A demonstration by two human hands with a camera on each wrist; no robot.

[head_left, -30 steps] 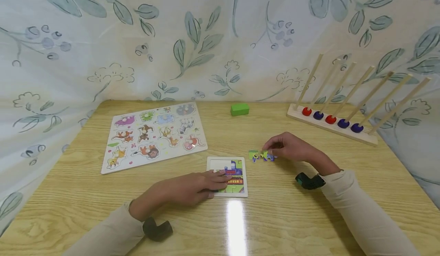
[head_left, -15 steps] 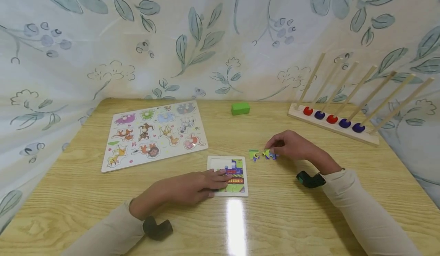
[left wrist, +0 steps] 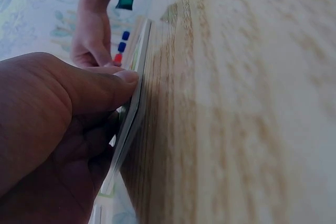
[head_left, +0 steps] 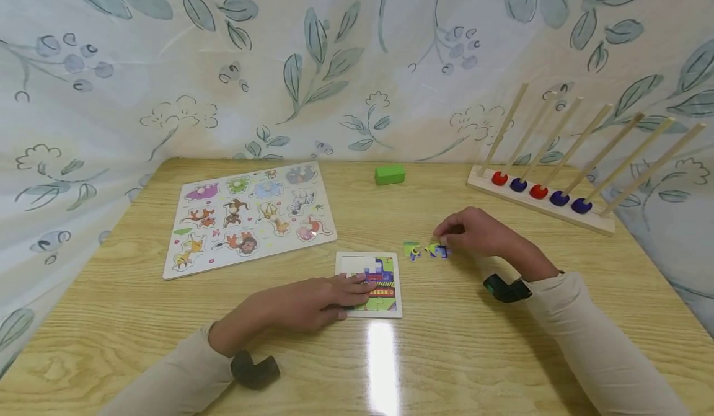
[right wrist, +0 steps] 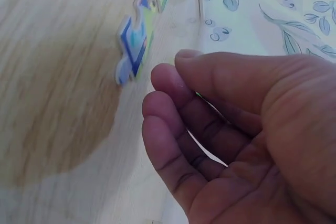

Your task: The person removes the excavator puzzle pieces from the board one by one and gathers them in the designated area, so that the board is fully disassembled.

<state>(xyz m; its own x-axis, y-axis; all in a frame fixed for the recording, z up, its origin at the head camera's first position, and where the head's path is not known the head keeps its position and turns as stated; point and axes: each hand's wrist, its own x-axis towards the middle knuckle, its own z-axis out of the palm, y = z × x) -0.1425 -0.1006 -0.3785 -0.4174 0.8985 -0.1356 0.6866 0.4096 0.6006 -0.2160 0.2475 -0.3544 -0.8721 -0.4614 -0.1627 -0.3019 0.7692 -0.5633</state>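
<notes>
Your right grip (head_left: pixel 474 231) is empty; pinch the nearest puzzle piece (head_left: pixel 440 252), at its eight o'clock, by opposite edges. Your left grip (head_left: pixel 319 302), fingers extended, presses the puzzle tray (head_left: pixel 398 292).

Partly filled jigsaw (head_left: pixel 385 286), two loose pieces (head_left: pixel 439 252) alongside

The head view is bright, with white glare on the bench (head_left: pixel 383 366) at six o'clock; the left-wrist view is dimmer, blurred toward three.

Table (head_left: pixel 457 354) with puzzles (head_left: pixel 385 292), block (head_left: pixel 390 175), peg rack (head_left: pixel 540 204)
</notes>
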